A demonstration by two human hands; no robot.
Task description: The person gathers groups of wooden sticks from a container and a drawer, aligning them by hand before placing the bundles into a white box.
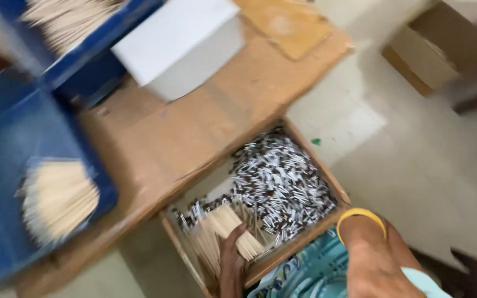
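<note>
My left hand [232, 259] is inside a shallow wooden box [335, 190] at the bottom middle, closed around a bundle of thin pale sticks [222, 229]. The rest of the box holds a heap of small dark-and-white pieces [282, 176]. My right forearm, with a yellow bangle [360, 216] at the wrist, comes in from the bottom right and meets the box's near right corner. My right hand itself is hidden beyond the bangle, so I cannot see its fingers. The picture is blurred by motion.
The box sits below the edge of a brown wooden table [194, 127]. On the table are a white box [180, 44] and blue crates [6, 138] with bundles of pale sticks [56, 198]. A cardboard box [432, 49] stands on the pale floor at the right.
</note>
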